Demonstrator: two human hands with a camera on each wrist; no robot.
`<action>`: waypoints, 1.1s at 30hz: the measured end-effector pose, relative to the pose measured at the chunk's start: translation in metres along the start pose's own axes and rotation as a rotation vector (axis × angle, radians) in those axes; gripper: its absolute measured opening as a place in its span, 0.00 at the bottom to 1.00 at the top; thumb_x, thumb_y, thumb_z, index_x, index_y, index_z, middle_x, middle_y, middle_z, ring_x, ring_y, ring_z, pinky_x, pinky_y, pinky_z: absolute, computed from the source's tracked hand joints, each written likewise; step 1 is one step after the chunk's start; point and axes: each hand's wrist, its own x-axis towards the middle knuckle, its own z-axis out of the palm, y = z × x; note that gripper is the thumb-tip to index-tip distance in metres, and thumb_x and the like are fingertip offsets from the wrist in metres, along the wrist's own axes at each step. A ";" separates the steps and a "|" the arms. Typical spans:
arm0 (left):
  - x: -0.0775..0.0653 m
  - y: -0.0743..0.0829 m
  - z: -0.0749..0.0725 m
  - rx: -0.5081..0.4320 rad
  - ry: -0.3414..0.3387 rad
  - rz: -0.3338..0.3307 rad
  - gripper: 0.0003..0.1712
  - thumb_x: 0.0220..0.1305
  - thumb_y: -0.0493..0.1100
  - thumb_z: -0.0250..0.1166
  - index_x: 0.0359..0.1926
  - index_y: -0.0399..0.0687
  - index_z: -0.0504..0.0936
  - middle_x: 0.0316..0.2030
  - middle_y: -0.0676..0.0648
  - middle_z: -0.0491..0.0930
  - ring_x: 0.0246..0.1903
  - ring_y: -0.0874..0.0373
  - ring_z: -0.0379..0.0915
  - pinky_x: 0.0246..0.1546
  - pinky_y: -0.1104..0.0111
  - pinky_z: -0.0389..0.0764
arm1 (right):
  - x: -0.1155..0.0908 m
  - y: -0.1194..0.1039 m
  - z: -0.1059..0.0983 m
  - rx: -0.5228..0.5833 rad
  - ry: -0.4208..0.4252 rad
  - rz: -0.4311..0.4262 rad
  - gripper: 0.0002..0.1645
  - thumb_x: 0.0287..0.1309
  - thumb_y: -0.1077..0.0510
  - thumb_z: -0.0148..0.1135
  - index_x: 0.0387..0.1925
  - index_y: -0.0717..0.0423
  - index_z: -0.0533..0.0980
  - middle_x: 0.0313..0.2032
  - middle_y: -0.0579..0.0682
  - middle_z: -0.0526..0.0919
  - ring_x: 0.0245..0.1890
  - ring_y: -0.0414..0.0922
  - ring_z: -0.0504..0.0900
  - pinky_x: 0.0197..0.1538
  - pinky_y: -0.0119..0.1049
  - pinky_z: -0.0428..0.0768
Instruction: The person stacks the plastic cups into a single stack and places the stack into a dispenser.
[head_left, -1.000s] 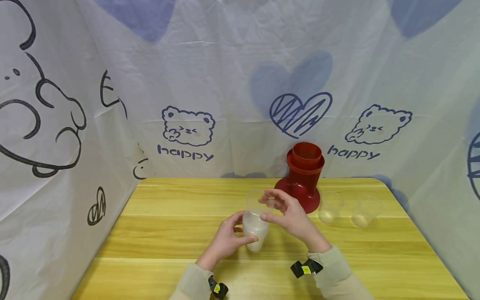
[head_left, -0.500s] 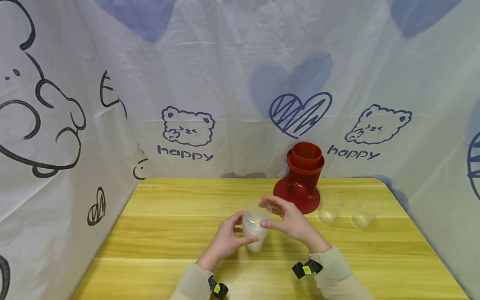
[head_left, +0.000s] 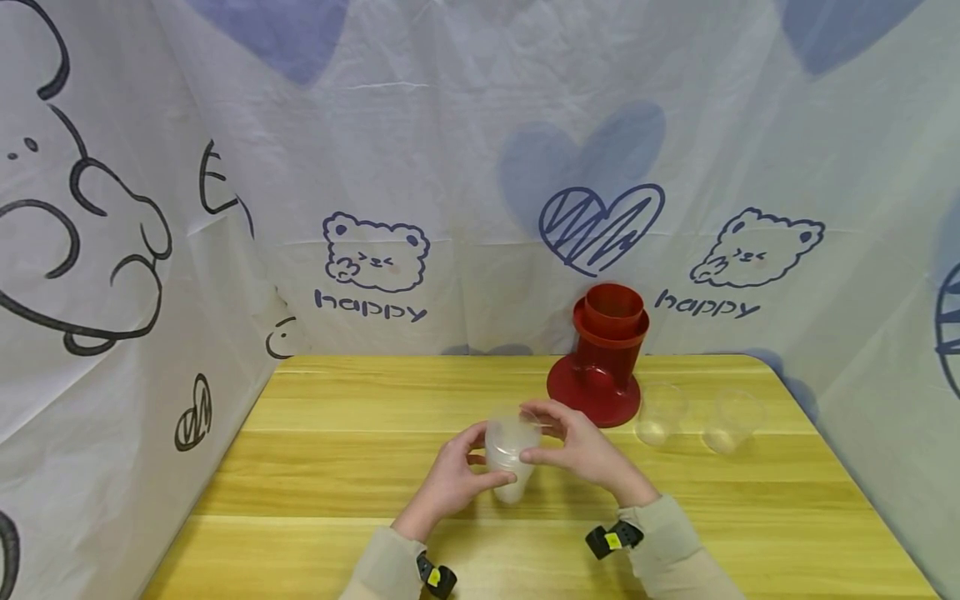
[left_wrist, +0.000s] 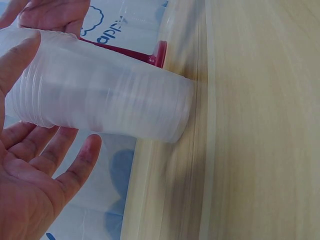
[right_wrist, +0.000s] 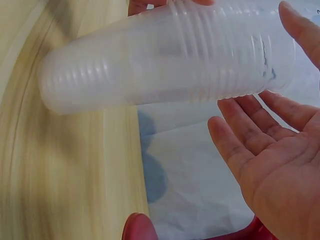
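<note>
A nested stack of clear plastic cups (head_left: pixel 511 490) stands upright near the middle of the table, its ribbed rims bunched toward the top in the left wrist view. My left hand (head_left: pixel 457 475) grips the stack from the left, thumb in front and fingers behind. At the top, my right hand (head_left: pixel 581 446) holds the uppermost cup (right_wrist: pixel 277 42) from the right, with thumb and fingers on opposite sides near its rim. That cup sits down inside the stack, only its upper part showing above the other rims.
Behind the right hand stands a red plastic holder (head_left: pixel 609 358) with a wide round base and an upright tube. Two single clear cups, a nearer one (head_left: pixel 655 427) and one farther right (head_left: pixel 726 432), stand on the wooden table (head_left: pixel 360 467). A printed cloth (head_left: pixel 465 167) hangs behind.
My right hand has lowered the uppermost cup into the stack, its rim now much closer to the rims below. The left hand and the stack have stayed in place.
</note>
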 end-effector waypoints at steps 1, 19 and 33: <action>0.000 0.000 0.000 0.000 0.000 0.001 0.42 0.52 0.47 0.77 0.65 0.42 0.70 0.53 0.45 0.78 0.52 0.52 0.75 0.49 0.63 0.80 | 0.000 0.001 0.000 0.000 -0.002 0.002 0.40 0.54 0.52 0.74 0.65 0.59 0.69 0.61 0.58 0.75 0.61 0.52 0.73 0.63 0.50 0.71; -0.001 0.000 0.000 0.006 -0.004 0.007 0.41 0.53 0.48 0.77 0.66 0.43 0.70 0.54 0.46 0.78 0.52 0.53 0.75 0.48 0.66 0.80 | -0.002 0.005 0.004 0.012 -0.021 0.028 0.40 0.55 0.53 0.73 0.66 0.60 0.68 0.62 0.56 0.73 0.61 0.54 0.73 0.63 0.48 0.72; 0.000 0.001 0.000 0.003 -0.005 0.004 0.41 0.53 0.48 0.77 0.65 0.42 0.70 0.53 0.46 0.78 0.51 0.52 0.75 0.48 0.65 0.80 | -0.004 0.006 0.007 0.023 -0.028 0.010 0.39 0.57 0.54 0.71 0.67 0.61 0.68 0.63 0.57 0.72 0.60 0.55 0.74 0.62 0.51 0.72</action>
